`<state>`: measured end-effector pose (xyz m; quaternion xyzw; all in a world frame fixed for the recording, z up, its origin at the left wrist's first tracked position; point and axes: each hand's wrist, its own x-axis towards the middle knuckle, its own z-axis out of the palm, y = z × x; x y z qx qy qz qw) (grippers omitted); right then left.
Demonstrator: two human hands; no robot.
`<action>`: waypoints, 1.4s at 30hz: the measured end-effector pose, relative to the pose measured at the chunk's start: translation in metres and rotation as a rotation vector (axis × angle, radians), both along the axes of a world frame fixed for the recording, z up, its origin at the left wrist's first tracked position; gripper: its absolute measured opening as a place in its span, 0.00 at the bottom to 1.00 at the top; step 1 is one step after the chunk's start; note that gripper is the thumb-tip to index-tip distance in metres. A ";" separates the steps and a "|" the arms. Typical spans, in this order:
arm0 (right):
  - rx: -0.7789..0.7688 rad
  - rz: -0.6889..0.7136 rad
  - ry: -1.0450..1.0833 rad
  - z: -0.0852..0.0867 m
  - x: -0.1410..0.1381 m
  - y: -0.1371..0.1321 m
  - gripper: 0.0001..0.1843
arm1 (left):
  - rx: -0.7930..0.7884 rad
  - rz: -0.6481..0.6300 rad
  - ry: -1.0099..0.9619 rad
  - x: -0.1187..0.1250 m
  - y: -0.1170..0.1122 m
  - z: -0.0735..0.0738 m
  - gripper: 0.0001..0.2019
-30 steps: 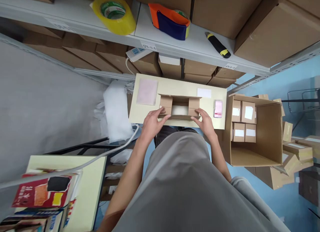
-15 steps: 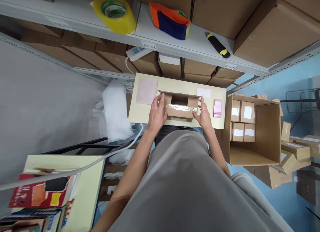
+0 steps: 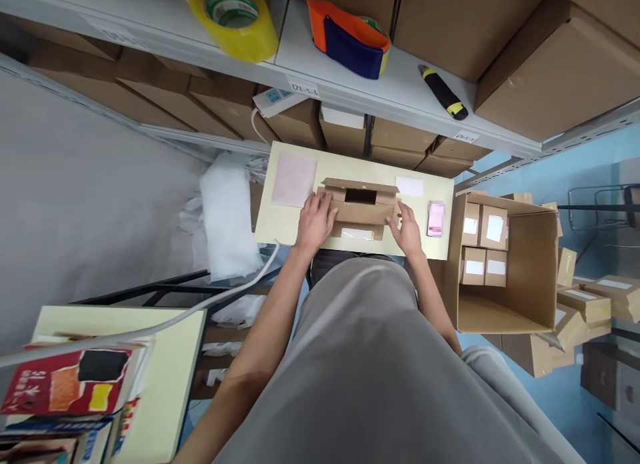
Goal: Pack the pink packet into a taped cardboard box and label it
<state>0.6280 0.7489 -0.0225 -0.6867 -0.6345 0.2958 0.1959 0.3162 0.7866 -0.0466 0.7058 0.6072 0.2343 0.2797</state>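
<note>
A small brown cardboard box (image 3: 363, 213) lies on the cream table in front of me, its dark opening showing between the flaps. The far flap (image 3: 360, 185) stands up along the back edge. A shiny pale strip (image 3: 357, 234) shows on the near, lower part. My left hand (image 3: 316, 221) grips the box's left end, fingers over the top and thumb on the near side. At the right end, my right hand (image 3: 405, 229) holds the box with its thumb in front and fingers around the edge. What is inside the box cannot be made out.
On the table (image 3: 287, 225) are a pinkish sheet (image 3: 294, 179), a white paper (image 3: 409, 186) and a phone (image 3: 435, 219). A large carton (image 3: 533, 271) with small labelled boxes stands right. Yellow tape (image 3: 253, 41), a tape dispenser (image 3: 353, 47) and a cutter (image 3: 443, 93) lie on the shelf.
The box has been tipped between my hands: its taped face has turned from view and the pale strip shows lower down. Both hands stay at its ends. The view has shifted slightly.
</note>
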 end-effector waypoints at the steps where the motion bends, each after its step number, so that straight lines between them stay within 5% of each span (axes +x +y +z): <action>1: 0.017 -0.009 0.011 -0.001 -0.001 0.007 0.41 | 0.016 0.028 -0.021 0.001 0.004 -0.001 0.29; 6: 0.044 -0.015 0.010 -0.006 -0.007 0.048 0.50 | 0.102 0.050 -0.042 0.007 0.036 0.009 0.42; 13: 0.044 -0.005 0.002 -0.017 -0.007 0.064 0.52 | 0.100 -0.101 0.005 0.005 0.059 0.007 0.40; 18: 0.019 -0.022 0.019 -0.022 -0.006 0.058 0.38 | 0.008 0.043 -0.071 0.003 0.052 -0.010 0.18; 22: 0.021 -0.095 0.082 -0.027 -0.011 0.055 0.24 | -0.026 0.273 -0.182 0.005 0.051 -0.027 0.12; 25: 0.057 -0.193 0.125 -0.029 -0.015 0.050 0.24 | -0.044 0.395 -0.244 0.006 0.049 -0.039 0.17; 33: 0.073 -0.232 0.136 -0.034 -0.006 -0.002 0.25 | -0.079 0.337 -0.234 0.023 0.000 -0.062 0.37; 42: 0.087 -0.194 0.042 -0.047 0.000 -0.016 0.25 | -0.021 0.351 -0.145 0.039 -0.015 -0.063 0.38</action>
